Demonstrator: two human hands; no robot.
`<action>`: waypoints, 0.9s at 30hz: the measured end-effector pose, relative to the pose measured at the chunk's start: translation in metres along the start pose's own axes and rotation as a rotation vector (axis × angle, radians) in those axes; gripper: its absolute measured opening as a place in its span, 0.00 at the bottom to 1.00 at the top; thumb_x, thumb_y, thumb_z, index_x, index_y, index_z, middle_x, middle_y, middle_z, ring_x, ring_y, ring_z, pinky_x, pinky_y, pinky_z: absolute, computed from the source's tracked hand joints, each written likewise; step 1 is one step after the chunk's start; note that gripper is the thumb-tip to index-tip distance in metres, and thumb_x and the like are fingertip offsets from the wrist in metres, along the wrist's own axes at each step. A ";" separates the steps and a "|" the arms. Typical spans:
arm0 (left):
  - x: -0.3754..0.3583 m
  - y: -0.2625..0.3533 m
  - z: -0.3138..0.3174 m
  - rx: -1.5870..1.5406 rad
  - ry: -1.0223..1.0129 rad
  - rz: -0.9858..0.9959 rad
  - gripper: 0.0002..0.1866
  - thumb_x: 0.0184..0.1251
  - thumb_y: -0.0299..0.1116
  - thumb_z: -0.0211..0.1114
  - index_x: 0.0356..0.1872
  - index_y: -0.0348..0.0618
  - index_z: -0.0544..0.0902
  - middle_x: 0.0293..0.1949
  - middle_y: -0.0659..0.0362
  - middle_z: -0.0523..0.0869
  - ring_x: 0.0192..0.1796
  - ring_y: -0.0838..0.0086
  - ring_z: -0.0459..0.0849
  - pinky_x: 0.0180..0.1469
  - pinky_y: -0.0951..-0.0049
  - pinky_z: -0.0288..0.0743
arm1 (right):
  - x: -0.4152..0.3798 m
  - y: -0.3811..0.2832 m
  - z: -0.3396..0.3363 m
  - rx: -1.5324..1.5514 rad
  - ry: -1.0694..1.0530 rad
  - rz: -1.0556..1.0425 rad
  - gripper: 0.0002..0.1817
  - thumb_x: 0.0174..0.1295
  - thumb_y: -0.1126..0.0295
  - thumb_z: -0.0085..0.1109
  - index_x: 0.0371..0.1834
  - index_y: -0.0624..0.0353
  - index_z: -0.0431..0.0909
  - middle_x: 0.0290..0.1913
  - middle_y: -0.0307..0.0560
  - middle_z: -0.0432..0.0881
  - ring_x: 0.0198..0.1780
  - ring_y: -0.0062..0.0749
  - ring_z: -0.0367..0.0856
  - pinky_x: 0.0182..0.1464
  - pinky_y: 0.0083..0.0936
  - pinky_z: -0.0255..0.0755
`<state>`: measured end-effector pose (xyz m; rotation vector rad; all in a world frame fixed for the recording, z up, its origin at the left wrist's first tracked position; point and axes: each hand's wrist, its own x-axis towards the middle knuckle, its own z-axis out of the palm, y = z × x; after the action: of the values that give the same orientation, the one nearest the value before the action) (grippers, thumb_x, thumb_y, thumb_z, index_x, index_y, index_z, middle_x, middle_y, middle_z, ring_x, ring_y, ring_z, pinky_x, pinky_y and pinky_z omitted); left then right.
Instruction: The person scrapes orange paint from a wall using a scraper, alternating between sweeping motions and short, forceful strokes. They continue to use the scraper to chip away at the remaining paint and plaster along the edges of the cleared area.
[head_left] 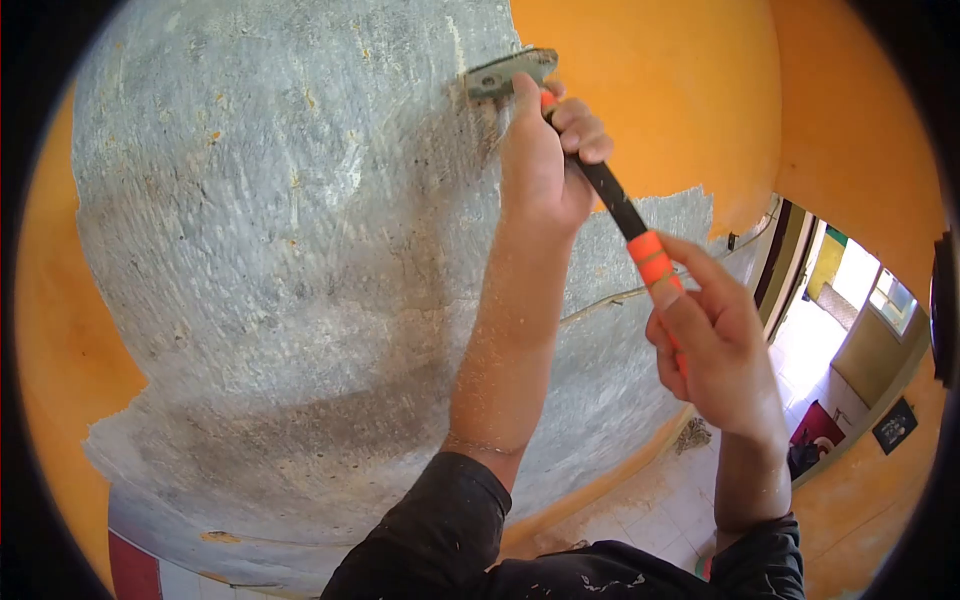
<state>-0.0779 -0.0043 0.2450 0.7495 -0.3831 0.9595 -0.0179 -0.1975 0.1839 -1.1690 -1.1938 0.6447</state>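
I hold a scraper with a black and orange handle [625,212] in both hands. Its metal blade head [508,74] presses flat against the wall at the border between bare grey plaster [280,230] and orange paint [650,90]. My left hand [545,150] grips the handle just below the blade. My right hand [715,345] closes on the orange end of the handle, lower right. Both forearms are dusted with scrapings, and dark sleeves cover my upper arms.
Orange paint remains on the wall's left edge [60,330], along the top right and low near the floor. A thin cable [640,292] runs across the wall. At right, a doorway [830,300] opens onto a tiled floor. Debris lies on the floor [650,505] at the wall's base.
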 end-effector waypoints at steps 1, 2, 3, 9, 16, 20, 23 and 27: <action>-0.007 -0.003 -0.012 0.012 -0.032 -0.010 0.21 0.81 0.54 0.42 0.39 0.47 0.70 0.20 0.71 0.61 0.18 0.86 0.60 0.20 0.83 0.60 | -0.006 0.008 0.001 0.010 -0.004 0.010 0.22 0.74 0.68 0.49 0.68 0.65 0.66 0.20 0.32 0.69 0.17 0.11 0.64 0.18 0.15 0.58; -0.012 -0.004 -0.014 0.022 -0.079 -0.015 0.21 0.81 0.54 0.42 0.39 0.47 0.70 0.20 0.71 0.61 0.19 0.86 0.61 0.20 0.83 0.60 | -0.009 0.009 0.001 0.005 -0.002 -0.006 0.22 0.74 0.68 0.49 0.68 0.65 0.66 0.20 0.32 0.69 0.17 0.11 0.64 0.18 0.15 0.58; -0.016 -0.005 -0.015 -0.001 -0.065 -0.012 0.21 0.81 0.53 0.43 0.38 0.46 0.70 0.20 0.70 0.61 0.19 0.86 0.60 0.21 0.83 0.60 | -0.011 0.011 0.002 0.012 -0.018 -0.003 0.22 0.74 0.68 0.49 0.68 0.65 0.66 0.20 0.32 0.69 0.17 0.11 0.64 0.18 0.15 0.58; 0.007 0.006 0.013 0.134 -0.011 0.082 0.19 0.82 0.50 0.43 0.37 0.46 0.70 0.19 0.70 0.60 0.19 0.85 0.59 0.21 0.83 0.59 | -0.001 -0.014 -0.001 0.043 -0.042 -0.024 0.23 0.73 0.70 0.47 0.69 0.66 0.65 0.20 0.32 0.69 0.16 0.11 0.63 0.18 0.15 0.57; 0.019 0.014 0.018 0.235 -0.024 0.079 0.20 0.81 0.52 0.44 0.36 0.46 0.69 0.20 0.70 0.60 0.19 0.85 0.60 0.21 0.82 0.59 | 0.005 -0.021 0.004 0.022 -0.015 -0.026 0.22 0.73 0.69 0.48 0.68 0.65 0.66 0.19 0.33 0.70 0.15 0.12 0.64 0.17 0.15 0.57; 0.013 0.007 0.012 0.152 -0.028 0.084 0.20 0.81 0.52 0.44 0.37 0.46 0.69 0.20 0.69 0.60 0.20 0.85 0.61 0.22 0.82 0.60 | 0.002 -0.015 -0.004 -0.037 -0.033 -0.085 0.22 0.73 0.67 0.48 0.67 0.64 0.67 0.19 0.33 0.70 0.14 0.13 0.64 0.16 0.15 0.57; 0.003 0.004 0.005 0.150 0.021 0.057 0.20 0.81 0.52 0.42 0.37 0.46 0.68 0.20 0.69 0.60 0.20 0.85 0.60 0.22 0.82 0.60 | -0.007 -0.012 -0.002 -0.055 -0.049 -0.035 0.21 0.73 0.66 0.48 0.66 0.64 0.67 0.20 0.34 0.70 0.14 0.13 0.64 0.15 0.16 0.55; 0.027 0.015 0.034 0.206 0.013 0.109 0.20 0.82 0.51 0.41 0.38 0.46 0.68 0.20 0.70 0.60 0.19 0.85 0.59 0.20 0.82 0.59 | 0.007 -0.039 -0.009 0.096 -0.088 -0.017 0.22 0.73 0.65 0.50 0.67 0.63 0.67 0.20 0.35 0.70 0.13 0.15 0.64 0.14 0.16 0.55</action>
<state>-0.0755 -0.0071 0.2908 0.9156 -0.3191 1.1177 -0.0140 -0.2074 0.2228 -1.0574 -1.2322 0.7389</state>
